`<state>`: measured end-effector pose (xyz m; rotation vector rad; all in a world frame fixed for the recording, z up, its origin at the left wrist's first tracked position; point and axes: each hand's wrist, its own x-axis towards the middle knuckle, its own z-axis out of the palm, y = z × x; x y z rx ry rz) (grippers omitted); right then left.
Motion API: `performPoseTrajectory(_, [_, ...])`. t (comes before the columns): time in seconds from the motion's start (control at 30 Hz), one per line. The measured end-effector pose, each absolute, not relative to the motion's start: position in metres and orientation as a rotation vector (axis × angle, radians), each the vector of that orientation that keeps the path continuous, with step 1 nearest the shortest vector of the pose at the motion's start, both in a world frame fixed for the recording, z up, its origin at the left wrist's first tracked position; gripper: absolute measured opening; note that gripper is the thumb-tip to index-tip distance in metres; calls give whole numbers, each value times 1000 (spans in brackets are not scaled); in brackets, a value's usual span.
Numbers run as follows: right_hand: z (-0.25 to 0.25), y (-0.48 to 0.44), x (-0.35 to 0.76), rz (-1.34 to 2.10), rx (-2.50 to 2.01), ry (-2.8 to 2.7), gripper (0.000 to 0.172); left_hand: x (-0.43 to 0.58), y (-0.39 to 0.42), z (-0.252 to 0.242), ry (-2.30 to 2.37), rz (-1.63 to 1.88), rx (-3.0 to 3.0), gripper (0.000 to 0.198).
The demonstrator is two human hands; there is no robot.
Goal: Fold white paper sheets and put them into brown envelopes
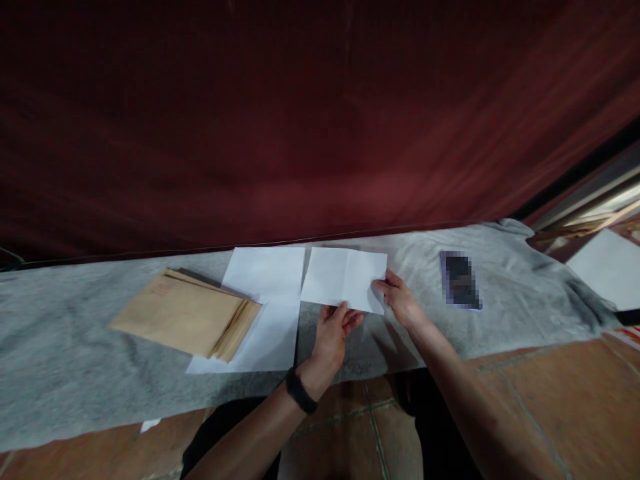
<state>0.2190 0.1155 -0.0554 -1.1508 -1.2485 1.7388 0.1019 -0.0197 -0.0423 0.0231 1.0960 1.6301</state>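
Note:
A folded white sheet of paper (344, 278) lies on the grey cloth (70, 347) in front of me. My left hand (334, 333), with a black band on its wrist, grips the sheet's near edge with curled fingers. My right hand (400, 298) pinches the sheet's right edge. To the left lies a stack of white paper (270, 293), and a pile of brown envelopes (185, 311) rests partly on it.
A dark phone (460, 280) lies on the cloth to the right of my hands. A dark red curtain (300, 120) hangs behind the cloth. Another white sheet (607, 267) sits at the far right. Brown floor tiles (550, 393) show below.

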Motion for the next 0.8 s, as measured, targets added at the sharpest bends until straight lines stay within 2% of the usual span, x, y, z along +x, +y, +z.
performPoseTrajectory(0.13, [-58, 134, 233, 1634, -1221, -1471, 26, 118, -40, -40, 1096, 1107, 433, 37])
performPoseTrajectory(0.27, [-61, 141, 239, 1416, -1348, -1832, 20, 110, -36, -33, 1563, 1141, 1295, 28])
performPoseTrajectory(0.33, [-63, 140, 236, 1148, -1403, -1995, 25, 100, -27, -35, 1841, 1069, 1730, 34])
performPoseTrajectory(0.4, [-67, 135, 232, 936, -1419, -2072, 33, 92, -19, -42, 2087, 835, 1985, 49])
performPoseTrajectory(0.53, [-77, 126, 227, 737, -1431, -2105, 46, 83, -11, -67, 2306, 463, 2115, 65])
performPoseTrajectory(0.67, [-81, 119, 228, 625, -1381, -2098, 51, 76, -12, -80, 2299, 391, 2192, 64])
performPoseTrajectory(0.8, [-75, 110, 224, 347, -1304, -2170, 56, 71, -12, -80, 2329, 379, 2176, 64])
